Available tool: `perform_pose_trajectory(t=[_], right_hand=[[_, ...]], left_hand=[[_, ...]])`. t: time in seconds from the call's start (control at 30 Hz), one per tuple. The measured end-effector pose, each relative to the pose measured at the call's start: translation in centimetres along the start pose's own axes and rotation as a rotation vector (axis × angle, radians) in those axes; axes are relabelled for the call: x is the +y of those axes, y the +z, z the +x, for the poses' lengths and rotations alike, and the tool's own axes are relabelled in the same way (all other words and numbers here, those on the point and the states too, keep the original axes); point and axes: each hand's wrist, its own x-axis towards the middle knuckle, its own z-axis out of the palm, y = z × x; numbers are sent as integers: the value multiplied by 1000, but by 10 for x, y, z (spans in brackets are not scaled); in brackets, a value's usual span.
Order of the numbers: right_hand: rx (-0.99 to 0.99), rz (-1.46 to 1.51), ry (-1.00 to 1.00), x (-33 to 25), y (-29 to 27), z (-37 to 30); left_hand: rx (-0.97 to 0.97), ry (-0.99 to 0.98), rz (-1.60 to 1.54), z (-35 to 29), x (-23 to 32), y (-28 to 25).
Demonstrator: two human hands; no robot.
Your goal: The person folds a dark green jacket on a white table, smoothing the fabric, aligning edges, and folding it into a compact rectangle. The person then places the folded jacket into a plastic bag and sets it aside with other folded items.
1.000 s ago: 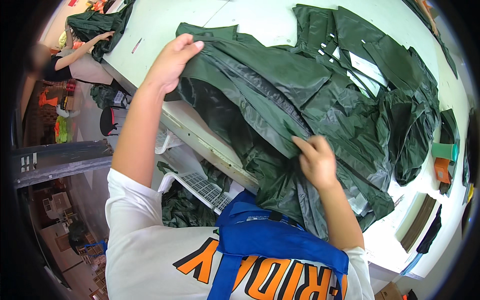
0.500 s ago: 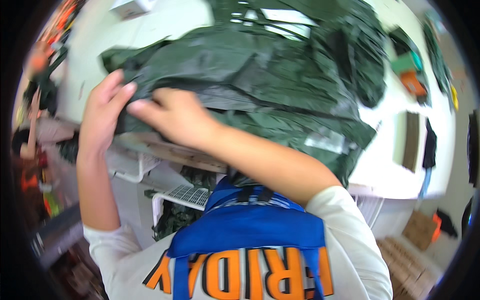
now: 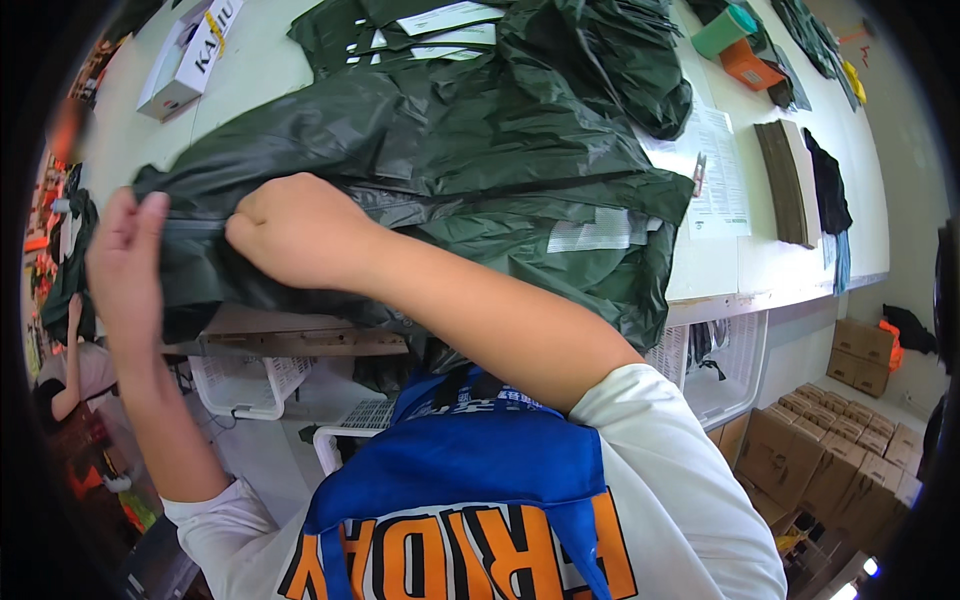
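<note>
A dark green, shiny rain garment [image 3: 440, 140] lies crumpled over the table edge, with a white printed label [image 3: 590, 231] on its right part. My left hand [image 3: 128, 265] pinches the garment's far left end between thumb and fingers. Closed in a fist, my right hand [image 3: 305, 235] grips the same cloth a short way to the right. Between the two hands a narrow strip of the fabric is drawn straight, with a pale line along it. The fingertips of my right hand are partly hidden.
More dark green garments [image 3: 640, 60] lie at the back of the white table [image 3: 670, 270]. An open white box [image 3: 190, 60] stands at far left. To the right are printed sheets [image 3: 718, 175], a brown-edged stack [image 3: 787, 185] and a teal roll [image 3: 724, 30]. White baskets [image 3: 262, 385] hang below the edge.
Both hands have moved left and spread apart, pulling the garment's end straighter between them. The head view has shifted, so the table's right side and the cartons show more.
</note>
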Motion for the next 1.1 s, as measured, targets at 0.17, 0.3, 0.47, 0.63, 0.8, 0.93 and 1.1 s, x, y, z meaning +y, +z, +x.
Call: perform_pose_trajectory(t=[0.17,0.3,0.47,0.63,0.8,0.93,1.1], right_hand=[[-74,-168,333,35,-68,-50],[155,-172,573,94,-125,-140],[341,-197,944,168,-175,-249],[224,-333,991,104,-204,-251],[202,-427,791,111,-187,-259],[530,-605,644,100,-175,-253],[114,-810,443,142,-172,-228]], left_hand=[[342,-119,-372,44,-39,-89],[334,-192,-454,76,-55,-119],[360,-260,-359,112,-104,-144],[102,-432,-453,133,-195,-146],[-80,-404,680,97,-307,-79],[369,165,919,41,-174,62],[-587,419,-4,-32,31,224]])
